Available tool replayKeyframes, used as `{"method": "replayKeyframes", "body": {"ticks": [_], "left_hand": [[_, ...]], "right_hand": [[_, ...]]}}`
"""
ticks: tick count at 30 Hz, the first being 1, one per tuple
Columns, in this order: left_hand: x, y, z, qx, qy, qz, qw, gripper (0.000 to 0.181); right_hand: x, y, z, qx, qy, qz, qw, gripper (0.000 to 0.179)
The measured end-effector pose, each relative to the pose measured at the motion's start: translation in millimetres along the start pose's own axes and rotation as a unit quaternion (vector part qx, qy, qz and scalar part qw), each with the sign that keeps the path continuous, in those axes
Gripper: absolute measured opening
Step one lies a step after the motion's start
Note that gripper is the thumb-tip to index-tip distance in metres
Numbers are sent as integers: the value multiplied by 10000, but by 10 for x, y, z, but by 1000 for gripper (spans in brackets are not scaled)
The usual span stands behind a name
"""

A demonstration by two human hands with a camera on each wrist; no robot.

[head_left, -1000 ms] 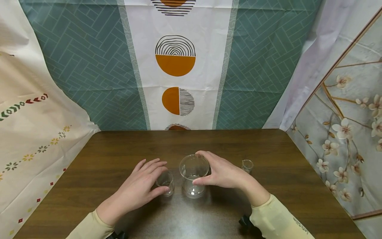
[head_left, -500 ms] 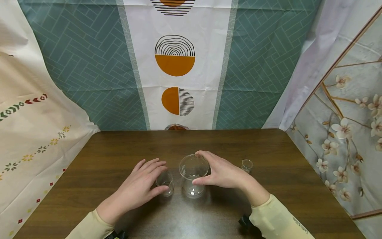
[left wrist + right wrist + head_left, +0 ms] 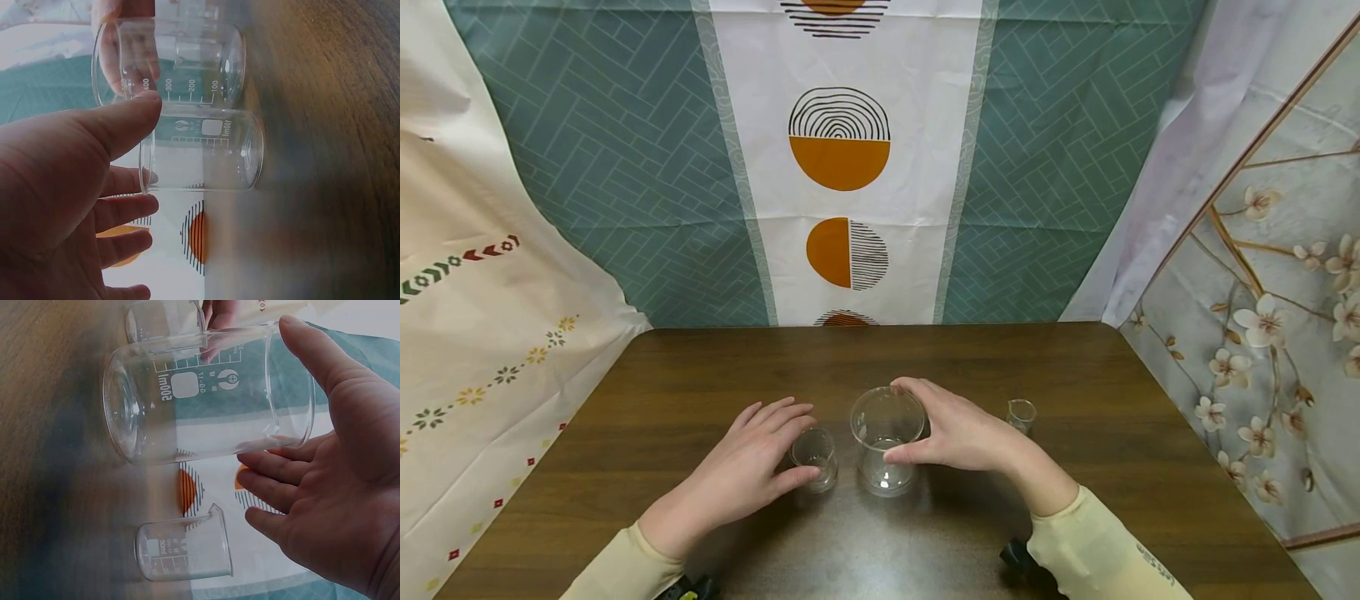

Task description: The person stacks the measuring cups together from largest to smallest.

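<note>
A 500 ml glass beaker (image 3: 874,471) stands upright near the middle of the table. My right hand (image 3: 966,435) grips it near the rim, thumb on the near side and fingers round the far side. Just left of it stands a smaller 100 ml beaker (image 3: 820,454), marked in white in the left wrist view. Beside that one's rim is my left hand (image 3: 741,467), its fingers spread and loosely extended. Whether the left thumb touches the glass I cannot tell. All the glass looks bare inside.
To the right, behind the right wrist, a small 50 ml beaker (image 3: 187,550) with a spout stands on the brown wooden table (image 3: 737,358). Patterned cloth (image 3: 625,167) hangs behind the table's far edge and along both sides.
My left hand has shifted slightly left, away from the 100 ml beaker, which stays in place. My right hand and the 500 ml beaker have not visibly moved.
</note>
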State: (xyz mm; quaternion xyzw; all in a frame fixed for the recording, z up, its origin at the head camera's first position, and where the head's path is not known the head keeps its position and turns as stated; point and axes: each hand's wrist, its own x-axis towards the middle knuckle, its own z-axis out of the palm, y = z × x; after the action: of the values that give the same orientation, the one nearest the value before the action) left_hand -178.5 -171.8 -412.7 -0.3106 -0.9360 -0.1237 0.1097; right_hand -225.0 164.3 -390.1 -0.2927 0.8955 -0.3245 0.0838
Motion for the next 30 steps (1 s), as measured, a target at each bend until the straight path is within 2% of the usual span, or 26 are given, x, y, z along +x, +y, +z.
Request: {"method": "replayKeyframes", "body": {"ticks": [10,21,30], "left_hand": [[4,-36,-29,-208,-105,-2,9997,60],[18,-53,6,-270,-253,1,9993,65],[27,-49,16,-390,-315,-42,9987,62]], "right_hand": [[-6,-10,-9,35,-48,50,10000,100],[-8,-15,-8,40,-33,104,9999,100],[-7,-9,-7,16,-26,93,10000,99]]}}
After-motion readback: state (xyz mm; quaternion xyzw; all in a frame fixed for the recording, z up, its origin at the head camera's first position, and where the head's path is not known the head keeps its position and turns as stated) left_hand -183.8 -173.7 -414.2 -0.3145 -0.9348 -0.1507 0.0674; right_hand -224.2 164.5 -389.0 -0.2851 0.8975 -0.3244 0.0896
